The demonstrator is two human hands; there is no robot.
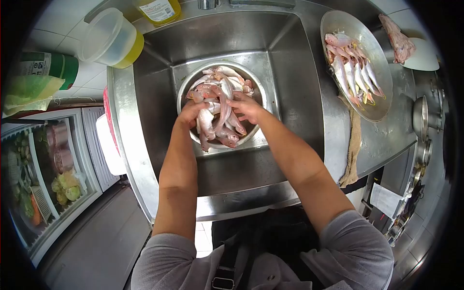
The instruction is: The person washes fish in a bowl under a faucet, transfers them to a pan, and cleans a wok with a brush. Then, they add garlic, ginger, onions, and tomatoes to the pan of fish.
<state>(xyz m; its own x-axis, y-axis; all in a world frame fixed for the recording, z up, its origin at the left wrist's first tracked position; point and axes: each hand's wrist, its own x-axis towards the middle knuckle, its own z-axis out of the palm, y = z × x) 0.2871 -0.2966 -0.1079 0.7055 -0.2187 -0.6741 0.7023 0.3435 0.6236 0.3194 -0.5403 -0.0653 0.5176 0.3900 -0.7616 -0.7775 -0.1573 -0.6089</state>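
A round metal bowl [264, 91] full of small pinkish-silver fish [223, 92] rests in the steel sink. My left hand [191, 113] is at the bowl's left side, its fingers in among the fish and partly hidden by them. From the right, my right hand [247, 109] presses against the pile with its fingers curved round some fish. Between them the two hands grip a bunch of fish, and a few tails and heads hang toward the near rim.
The sink [299, 96] surrounds the bowl. On the right counter stands an oval metal tray [382, 104] with several fish in a row, beside a brown cloth [352, 154]. A plastic tub [108, 38] and a yellow-liquid bottle [159, 9] stand at the back left. Left is a glass-fronted fridge [63, 169].
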